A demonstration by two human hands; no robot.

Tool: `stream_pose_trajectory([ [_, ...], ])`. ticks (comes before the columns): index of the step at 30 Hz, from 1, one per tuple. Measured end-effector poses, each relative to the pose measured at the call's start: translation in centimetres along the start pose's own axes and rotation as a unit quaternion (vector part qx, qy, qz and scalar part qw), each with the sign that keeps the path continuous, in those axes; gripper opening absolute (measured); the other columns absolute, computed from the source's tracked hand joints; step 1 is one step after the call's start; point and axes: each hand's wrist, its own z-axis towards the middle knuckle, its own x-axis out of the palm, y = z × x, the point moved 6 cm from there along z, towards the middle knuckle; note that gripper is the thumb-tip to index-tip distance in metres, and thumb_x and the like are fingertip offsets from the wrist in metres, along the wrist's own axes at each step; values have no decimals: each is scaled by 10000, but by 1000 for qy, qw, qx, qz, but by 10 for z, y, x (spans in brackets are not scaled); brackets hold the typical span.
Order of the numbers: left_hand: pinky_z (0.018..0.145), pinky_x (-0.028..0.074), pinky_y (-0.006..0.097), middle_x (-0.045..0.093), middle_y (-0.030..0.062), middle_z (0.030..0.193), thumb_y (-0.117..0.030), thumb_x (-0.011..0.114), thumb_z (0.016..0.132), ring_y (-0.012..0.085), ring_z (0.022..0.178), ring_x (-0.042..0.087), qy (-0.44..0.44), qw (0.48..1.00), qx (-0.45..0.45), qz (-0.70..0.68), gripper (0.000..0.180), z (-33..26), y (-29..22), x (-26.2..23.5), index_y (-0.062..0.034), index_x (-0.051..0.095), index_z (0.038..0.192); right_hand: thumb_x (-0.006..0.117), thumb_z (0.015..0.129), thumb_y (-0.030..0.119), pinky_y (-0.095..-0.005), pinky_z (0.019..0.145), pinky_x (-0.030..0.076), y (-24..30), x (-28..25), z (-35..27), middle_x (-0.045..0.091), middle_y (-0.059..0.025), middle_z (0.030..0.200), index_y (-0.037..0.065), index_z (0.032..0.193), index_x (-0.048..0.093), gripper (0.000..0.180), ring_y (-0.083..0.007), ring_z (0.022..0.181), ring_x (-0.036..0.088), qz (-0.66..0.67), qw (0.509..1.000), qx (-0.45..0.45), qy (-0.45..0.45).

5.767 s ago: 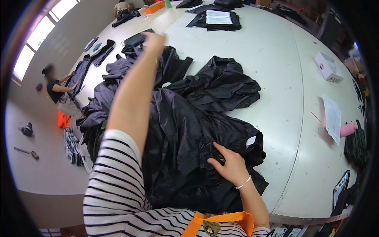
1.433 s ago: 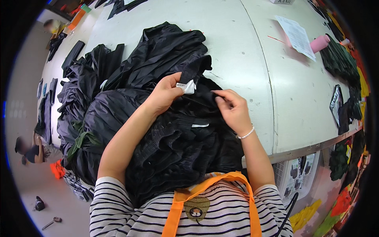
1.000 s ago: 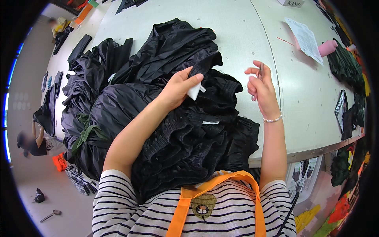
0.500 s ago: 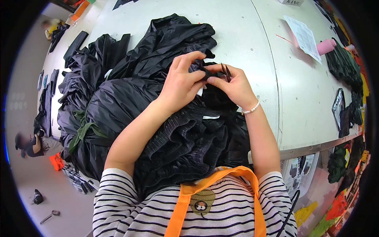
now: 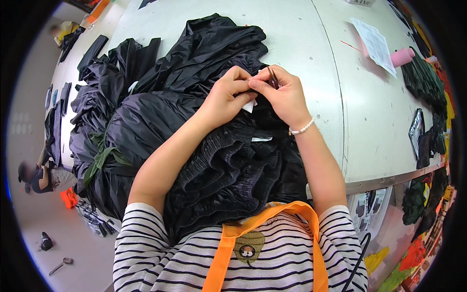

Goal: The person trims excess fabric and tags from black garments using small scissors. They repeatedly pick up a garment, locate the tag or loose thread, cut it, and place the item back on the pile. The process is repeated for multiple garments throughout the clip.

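Note:
A big heap of black, thin, shiny garments (image 5: 151, 117) lies before me, with gathered elastic edges (image 5: 214, 170) close to my body. My left hand (image 5: 227, 97) is closed, pinching a bit of black garment beside a white label (image 5: 249, 105). Touching its fingertips, my right hand (image 5: 284, 97) has thumb and forefinger pressed together at the same spot. Small dark thread snips (image 5: 274, 78) are tucked in that right hand, their pointed blades sticking up between the fingers. What the two sets of fingertips pinch is too small to make out. Another white label (image 5: 261, 139) shows lower on the heap.
A dark green tie strip (image 5: 104, 158) binds part of the heap. On the pale table (image 5: 326, 121) are a paper sheet (image 5: 373, 46) and a pink thread cone (image 5: 402, 57) at right. A clear bin (image 5: 374, 209) stands below its edge. Other people are at far left.
My left hand has closed from spread fingers to a pinch and moved slightly toward the right hand. The right hand has shifted a little left, its fingertips now meeting the left ones.

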Motion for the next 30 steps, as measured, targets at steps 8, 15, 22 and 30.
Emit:
stream_pose_trajectory([
  [8,756,398,222,519,36,959,-11,624,798,113,881,491,-6,992,-77,-100,148,0,22,-3,34,644,937,686,838,164,-181,548,393,-30,-4,-8,581,24,673,10,836,649,159,-18,601,475,228,947,219,-49],
  [15,760,390,212,518,32,992,-25,617,814,102,894,485,1,994,-66,-81,155,0,22,-1,33,646,955,653,851,133,-176,552,394,-12,-8,-5,578,36,701,32,836,653,103,-10,604,467,31,996,63,-58],
  [22,864,378,230,512,36,1063,-40,588,848,116,985,485,-37,981,-100,-161,144,0,37,-7,37,635,960,553,923,252,-198,499,346,-28,-27,-11,500,-11,812,40,955,538,215,-46,573,415,164,974,150,-47],
  [30,863,380,233,506,32,1066,-57,575,863,109,978,483,-34,979,-103,-172,150,0,36,-6,29,633,972,634,862,157,-272,726,480,4,-17,-6,557,-82,920,2,952,562,193,-168,797,579,-135,990,12,35],
])
